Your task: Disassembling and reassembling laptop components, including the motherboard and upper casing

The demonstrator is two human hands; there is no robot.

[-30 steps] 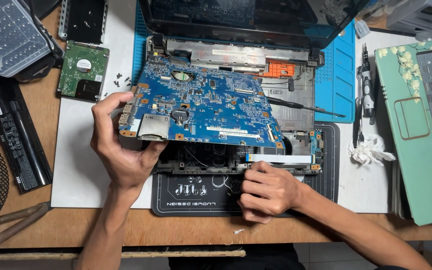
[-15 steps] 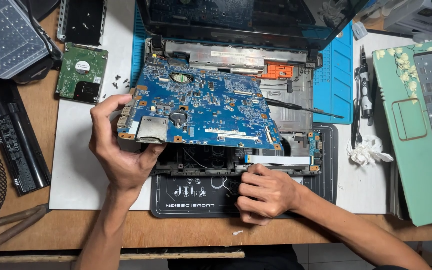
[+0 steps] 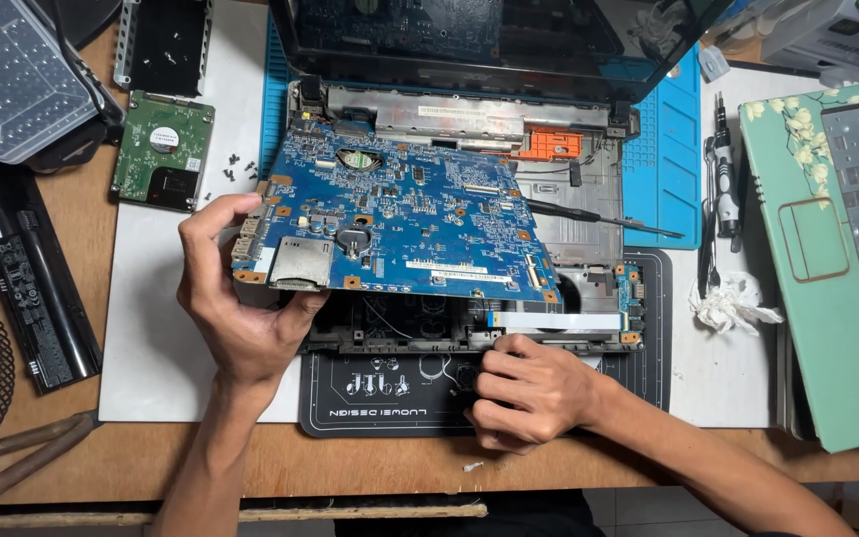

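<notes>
A blue laptop motherboard (image 3: 410,214) is tilted up out of the open laptop base (image 3: 589,214). My left hand (image 3: 241,298) grips the board's near-left corner, thumb on top beside a silver card slot. My right hand (image 3: 524,388) rests on the front edge of the laptop base, fingers curled, just below a white flat ribbon cable (image 3: 554,321). Whether those fingers pinch anything is hidden. The laptop's dark screen (image 3: 489,30) stands open at the far side.
A green hard-drive board (image 3: 163,151) and loose screws lie far left on a white mat (image 3: 166,338). A black battery (image 3: 27,278) sits at left. A screwdriver (image 3: 726,174), crumpled tissue (image 3: 733,303) and a green laptop cover (image 3: 827,249) lie at right.
The motherboard has been raised slightly at its near edge. My right hand has shifted a little left along the base's front edge.
</notes>
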